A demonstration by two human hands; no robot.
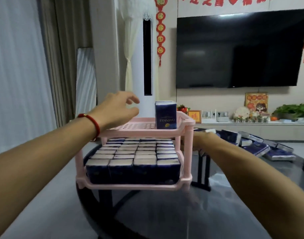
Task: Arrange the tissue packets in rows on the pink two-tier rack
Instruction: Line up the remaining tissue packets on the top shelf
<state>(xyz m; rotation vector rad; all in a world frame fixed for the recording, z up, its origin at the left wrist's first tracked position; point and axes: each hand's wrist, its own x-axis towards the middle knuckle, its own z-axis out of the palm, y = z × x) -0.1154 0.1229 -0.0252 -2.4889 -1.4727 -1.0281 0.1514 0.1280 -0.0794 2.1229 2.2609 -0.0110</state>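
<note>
1. A pink two-tier rack stands on a dark glass table; its lower tier is packed tight with navy tissue packets set upright in rows, which suggests that tier is done.
2. One upright tissue packet stands alone at the top tier's far right corner, likely the anchor for a new row.
3. The left hand hovers above the top tier, fingers loosely spread and holding nothing.
4. The right hand reaches behind the rack's right post toward the loose packets lying on the table; its fingers are blurred, so its grasp cannot be told.
</note>
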